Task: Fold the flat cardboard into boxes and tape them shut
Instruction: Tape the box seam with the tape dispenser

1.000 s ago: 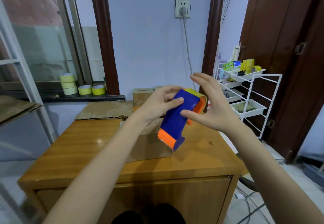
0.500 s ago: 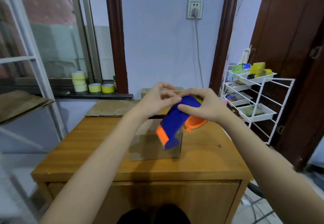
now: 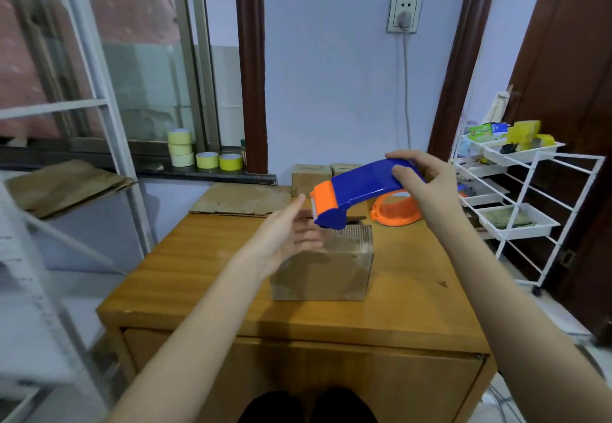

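A small folded cardboard box (image 3: 326, 268) stands in the middle of the wooden cabinet top (image 3: 205, 267). My right hand (image 3: 425, 187) grips the blue and orange tape dispenser (image 3: 359, 190) by its handle and holds it level just above the box, orange nose pointing left. My left hand (image 3: 286, 235) hovers with straight fingers over the box's left top edge, just under the dispenser's nose and apart from it. Flat cardboard (image 3: 243, 199) lies at the back of the cabinet top, with two small boxes (image 3: 311, 177) behind it.
Several rolls of yellow tape (image 3: 198, 154) sit on the window sill at the back left. More flat cardboard (image 3: 64, 185) lies on a shelf to the left. A white wire rack (image 3: 516, 197) with trays stands close on the right. A socket and cord hang on the wall.
My left hand has let go of the dispenser and dropped beside the box. My right hand has swung the dispenser from tilted to level, nose to the left.
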